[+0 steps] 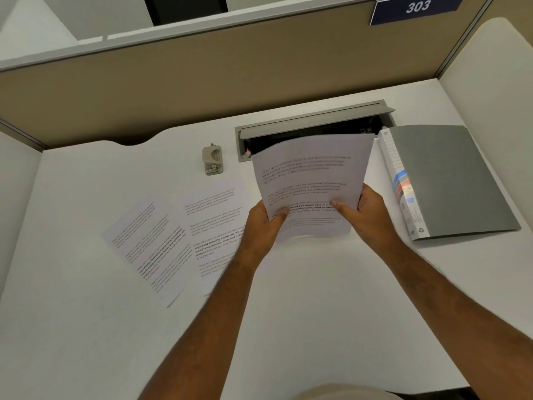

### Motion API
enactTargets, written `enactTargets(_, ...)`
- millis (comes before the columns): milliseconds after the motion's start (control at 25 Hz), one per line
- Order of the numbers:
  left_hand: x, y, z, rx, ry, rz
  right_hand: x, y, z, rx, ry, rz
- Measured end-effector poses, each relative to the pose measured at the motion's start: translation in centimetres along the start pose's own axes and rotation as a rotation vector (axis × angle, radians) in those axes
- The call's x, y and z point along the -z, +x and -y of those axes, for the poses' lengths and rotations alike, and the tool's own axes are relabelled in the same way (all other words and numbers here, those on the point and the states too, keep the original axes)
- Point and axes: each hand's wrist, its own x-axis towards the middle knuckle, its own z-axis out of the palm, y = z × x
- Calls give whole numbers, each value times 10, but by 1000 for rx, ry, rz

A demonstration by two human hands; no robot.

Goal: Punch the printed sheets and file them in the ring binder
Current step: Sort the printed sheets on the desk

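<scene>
We grip a printed white paper sheet (311, 174) with left hand (264, 226) and right hand (367, 215), thumbs on top, above the white desk (288, 313).

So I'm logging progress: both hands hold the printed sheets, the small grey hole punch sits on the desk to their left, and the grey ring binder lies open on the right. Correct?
Not quite: the head view shows the grey ring binder lying closed, not open. Both hands, left and right, do hold the printed sheets, with the small grey hole punch on the white desk to their left.

punch (212, 160) left, binder (450, 180) right
</scene>
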Motion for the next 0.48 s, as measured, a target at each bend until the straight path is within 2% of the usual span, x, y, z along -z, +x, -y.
enactTargets(120, 9, 1, 9, 16, -49, -14, -4, 2, -3, -18, 9, 36)
enactTargets(280, 28, 0, 27, 132, -52, -85, -14, 1, -15, -86, 32, 77)
enactTargets(480, 62, -5, 60, 205, 9, -318, -26, -5, -32, -163, 89, 107)
